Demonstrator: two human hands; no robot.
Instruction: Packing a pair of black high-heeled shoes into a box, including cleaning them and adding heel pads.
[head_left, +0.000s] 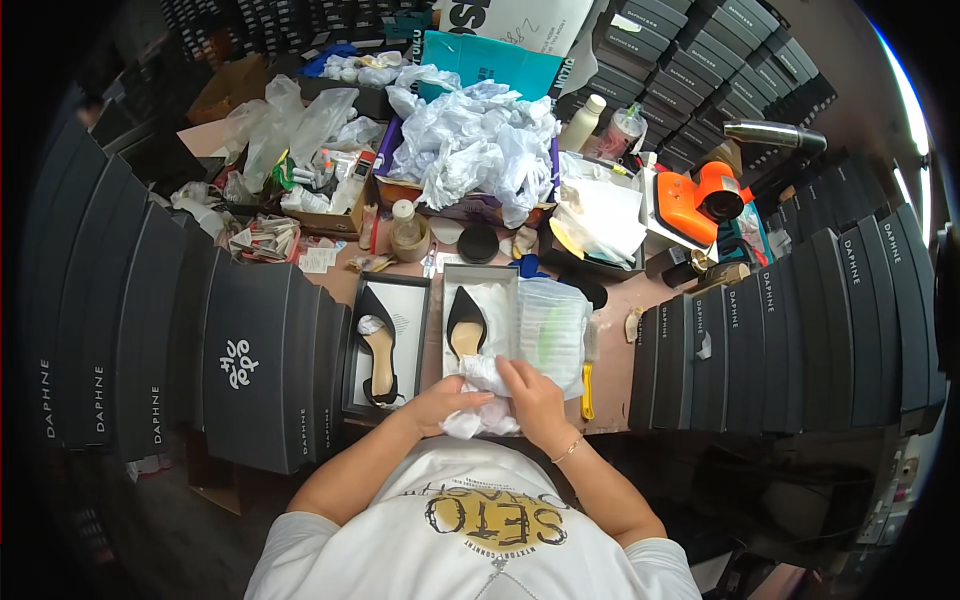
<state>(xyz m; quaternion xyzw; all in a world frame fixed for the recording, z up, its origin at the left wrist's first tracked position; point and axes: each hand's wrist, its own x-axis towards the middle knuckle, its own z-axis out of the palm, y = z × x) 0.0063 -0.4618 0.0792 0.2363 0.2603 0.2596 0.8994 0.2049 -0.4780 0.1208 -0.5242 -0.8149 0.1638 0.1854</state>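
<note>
At near end of open shoebox [446, 310], L fingers [468, 400] & R fingers [514, 378] gripping wht tissue [482, 374], blk shoe [466, 314] inside

Near edge of the table [615, 350]: left hand [438, 406] and right hand [536, 402] hold white tissue [482, 374] by a black shoe [466, 322] in an open box [447, 325]

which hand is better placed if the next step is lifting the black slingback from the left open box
Likely the left hand: it is beside that box and slingback, while the right hand is farther off. Both hold white tissue paper, so left must release first.
</note>
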